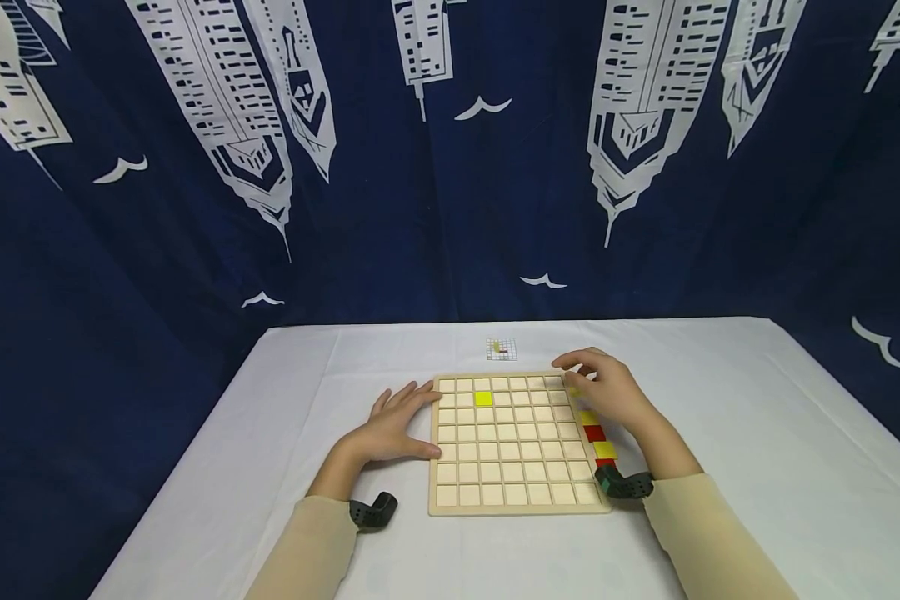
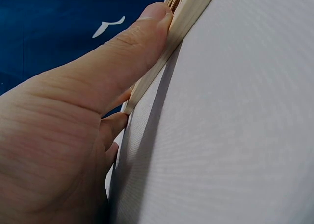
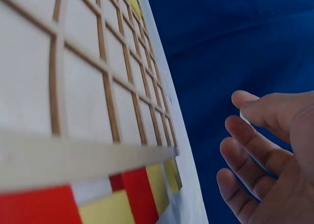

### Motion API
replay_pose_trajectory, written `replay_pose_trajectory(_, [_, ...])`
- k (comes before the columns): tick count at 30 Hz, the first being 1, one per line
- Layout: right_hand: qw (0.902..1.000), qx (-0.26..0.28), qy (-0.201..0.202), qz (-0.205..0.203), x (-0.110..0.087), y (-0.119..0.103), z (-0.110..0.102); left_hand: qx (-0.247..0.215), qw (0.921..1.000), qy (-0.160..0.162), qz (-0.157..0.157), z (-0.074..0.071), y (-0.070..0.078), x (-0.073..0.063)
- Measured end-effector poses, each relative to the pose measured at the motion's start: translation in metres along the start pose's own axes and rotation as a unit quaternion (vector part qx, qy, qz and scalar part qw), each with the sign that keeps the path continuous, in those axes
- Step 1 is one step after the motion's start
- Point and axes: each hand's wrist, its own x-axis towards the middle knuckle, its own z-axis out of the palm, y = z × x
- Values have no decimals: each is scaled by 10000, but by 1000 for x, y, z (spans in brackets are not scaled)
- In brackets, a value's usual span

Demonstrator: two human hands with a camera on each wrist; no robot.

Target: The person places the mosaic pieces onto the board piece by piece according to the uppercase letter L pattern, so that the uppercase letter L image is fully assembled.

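A square wooden grid board (image 1: 520, 510) lies on the white table, with a yellow square tile (image 1: 483, 398) in one cell near its far left. My left hand (image 1: 396, 427) rests against the board's left edge, fingers spread; in the left wrist view its thumb (image 2: 147, 30) presses the wooden rim. Over the board's far right corner hovers my right hand (image 1: 607, 387), thumb and fingers bent. A small pale sliver shows between its thumb and index fingertip in the right wrist view; whether something is pinched there is unclear. Red tiles (image 3: 140, 192) and yellow tiles (image 1: 605, 450) line the right edge.
A small printed card (image 1: 502, 349) with a coloured grid pattern lies beyond the board. Behind the table (image 1: 330, 367) hangs a dark blue curtain (image 1: 435, 250) with white building prints. Black wrist cameras (image 1: 375, 511) sit on both wrists, the right one overlapping the near tiles.
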Motion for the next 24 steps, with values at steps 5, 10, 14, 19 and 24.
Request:
replay_pose_trajectory(5, [9993, -300, 69, 199, 0, 9, -2, 35, 10000, 31, 15, 0, 0, 1])
replay_pose_trajectory(10, [9981, -501, -34, 352, 1, 17, -1, 20, 10000, 25, -3, -1, 1, 0])
replay_pose_trajectory(14, [9968, -595, -235, 479, 1, 23, 0, -9, 10000, 18, -2, 0, 1, 0])
replay_pose_trajectory(19, [9955, -735, -333, 492, 1, 29, 2, -36, 10000, 4, 1, -2, 2, -1])
replay_pose_trajectory(24, [9948, -799, -359, 519, 1, 30, 3, -49, 10000, 2, -2, -2, 2, -1])
